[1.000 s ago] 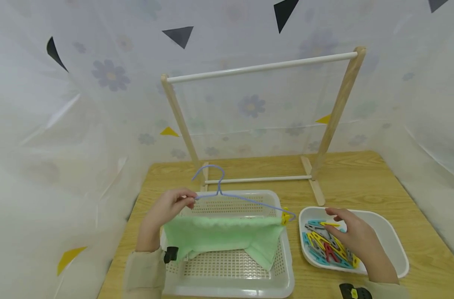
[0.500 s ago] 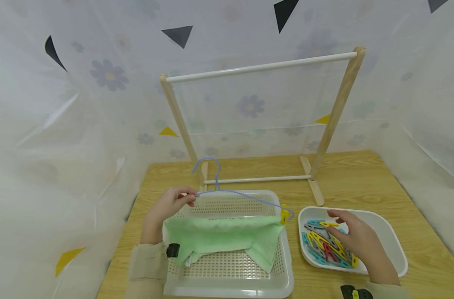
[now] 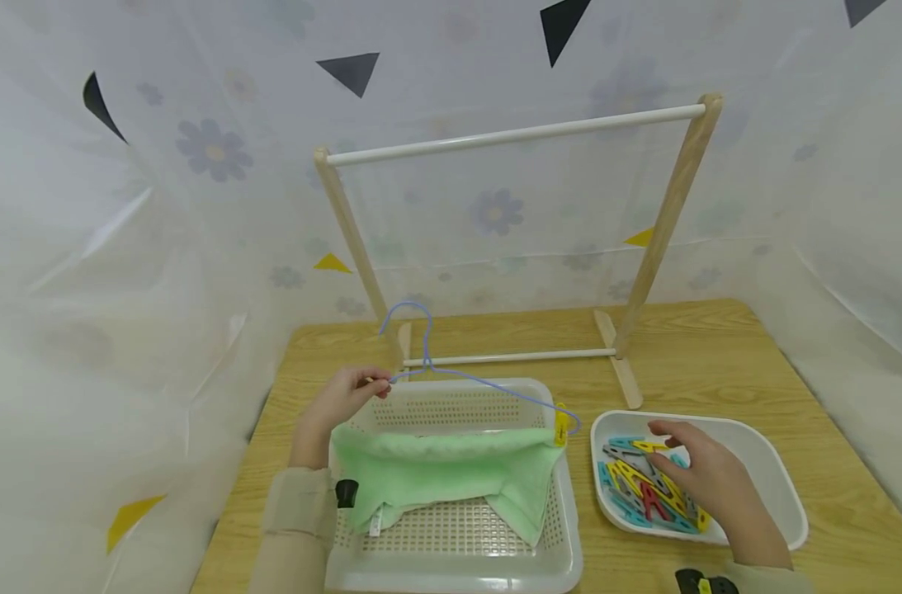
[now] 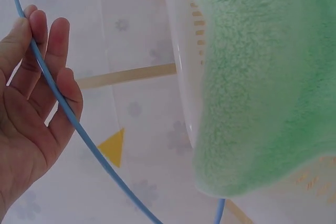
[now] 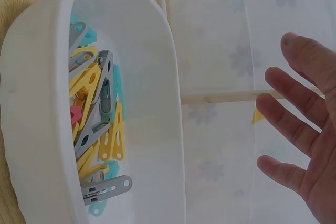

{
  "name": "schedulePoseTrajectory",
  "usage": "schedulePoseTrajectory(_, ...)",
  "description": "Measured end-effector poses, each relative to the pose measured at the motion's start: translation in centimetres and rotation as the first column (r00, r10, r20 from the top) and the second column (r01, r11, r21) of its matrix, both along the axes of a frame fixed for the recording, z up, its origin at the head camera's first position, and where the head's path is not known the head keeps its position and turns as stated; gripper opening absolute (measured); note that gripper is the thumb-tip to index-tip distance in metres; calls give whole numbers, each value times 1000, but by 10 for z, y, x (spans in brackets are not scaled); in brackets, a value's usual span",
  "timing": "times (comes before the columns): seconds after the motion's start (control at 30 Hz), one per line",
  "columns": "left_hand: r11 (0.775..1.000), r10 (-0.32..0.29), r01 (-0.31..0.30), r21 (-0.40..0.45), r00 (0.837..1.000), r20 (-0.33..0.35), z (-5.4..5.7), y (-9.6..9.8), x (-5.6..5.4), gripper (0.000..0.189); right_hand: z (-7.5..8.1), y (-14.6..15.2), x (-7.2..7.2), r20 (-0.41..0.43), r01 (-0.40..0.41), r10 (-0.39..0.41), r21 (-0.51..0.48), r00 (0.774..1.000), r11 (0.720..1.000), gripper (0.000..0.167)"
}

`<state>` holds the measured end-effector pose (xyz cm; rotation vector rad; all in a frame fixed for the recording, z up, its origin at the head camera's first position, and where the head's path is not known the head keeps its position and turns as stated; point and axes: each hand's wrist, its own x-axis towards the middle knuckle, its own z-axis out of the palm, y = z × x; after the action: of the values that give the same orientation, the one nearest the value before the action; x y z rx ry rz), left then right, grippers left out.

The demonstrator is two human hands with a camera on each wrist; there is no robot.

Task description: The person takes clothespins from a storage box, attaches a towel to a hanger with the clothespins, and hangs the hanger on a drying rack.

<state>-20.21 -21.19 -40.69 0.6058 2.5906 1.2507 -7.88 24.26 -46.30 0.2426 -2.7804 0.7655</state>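
Note:
My left hand (image 3: 342,404) pinches the left shoulder of a thin blue hanger (image 3: 495,385) between thumb and fingers. In the left wrist view, the wire (image 4: 79,127) crosses the fingers of that hand. A fluffy green towel (image 3: 451,470) hangs along the hanger's lower part, over the white basket. At the towel's right end, a yellow clothespin (image 3: 561,426) clips it near the hanger's corner. Over the white tub (image 3: 777,487) at right, my right hand (image 3: 710,470) is held with fingers spread and nothing in them. Several clothespins (image 5: 94,98) in yellow, grey, teal and red lie inside.
Below the towel stands a white perforated basket (image 3: 451,577). Behind it, a wooden rack (image 3: 673,198) with a white top bar (image 3: 517,134) rises from the wood-grain table (image 3: 532,330). Translucent flowered sheeting (image 3: 198,289) surrounds the table.
My left hand has lifted slightly forward, and the hanger's hook has risen and shifted a little left. The right hand stays nearly still over the tub.

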Motion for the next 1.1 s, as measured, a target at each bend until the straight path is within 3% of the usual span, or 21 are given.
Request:
schedulePoseTrajectory(0.23, 1000, 6, -6, -8, 1000, -4, -7, 3, -8, 21, 0, 0, 1, 79, 8, -6, -16, 997, 1000, 43)
schedulePoseTrajectory(0.53, 999, 11, -13, -45, 999, -38, -12, 9, -17, 20, -4, 2, 2, 59, -4, 5, -13, 998, 1000, 41)
schedulePoseTrajectory(0.9, 988, 83, -87, -124, 996, -39, -21, 15, -23, 17, -7, 3, 2, 130, 11, -7, -31, 991, 999, 40)
schedulePoseTrajectory(1.1, 977, 111, -122, -174, 991, -75, -24, 20, -25, 18, -8, 4, 3, 131, 15, -11, -34, 991, 999, 40)
